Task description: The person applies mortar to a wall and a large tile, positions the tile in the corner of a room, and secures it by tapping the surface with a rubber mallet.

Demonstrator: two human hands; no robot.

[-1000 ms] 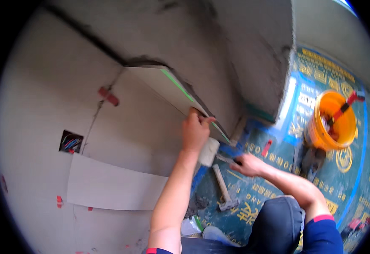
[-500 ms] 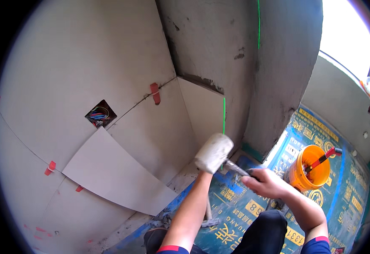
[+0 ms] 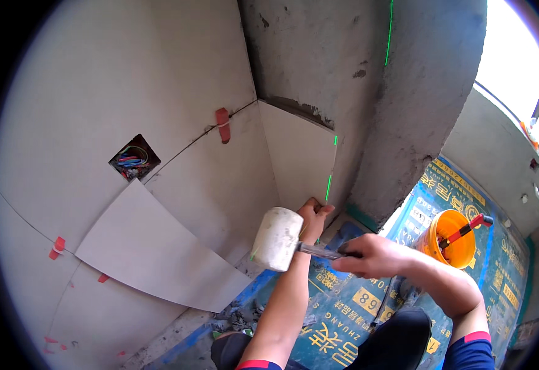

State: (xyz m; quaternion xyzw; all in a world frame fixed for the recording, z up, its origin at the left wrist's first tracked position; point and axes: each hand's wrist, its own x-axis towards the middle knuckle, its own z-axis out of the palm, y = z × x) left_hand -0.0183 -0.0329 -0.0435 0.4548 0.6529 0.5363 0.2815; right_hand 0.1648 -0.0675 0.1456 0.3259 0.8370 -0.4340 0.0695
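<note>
My right hand (image 3: pixel 368 256) grips the handle of a white-headed rubber mallet (image 3: pixel 277 238), which is over my left forearm. My left hand (image 3: pixel 312 214) holds the lower right edge of a narrow white tile (image 3: pixel 297 154) set against the grey wall in the corner, fingers curled at its edge and partly behind the mallet. Short green laser segments fall along the tile's right edge. A loose white tile (image 3: pixel 152 246) lies against the tiled wall at lower left.
An open box with coloured wires (image 3: pixel 134 158) and red spacers (image 3: pixel 223 123) are on the left wall. A grey pillar (image 3: pixel 420 111) stands at the right, a window beyond. An orange bucket (image 3: pixel 457 246) with a red-handled tool sits on printed floor sheeting (image 3: pixel 337 320).
The mallet has risen from down by the tile and swung leftward over my left arm. My left hand stays at the tile edge. The view has shifted to show more wall and window.
</note>
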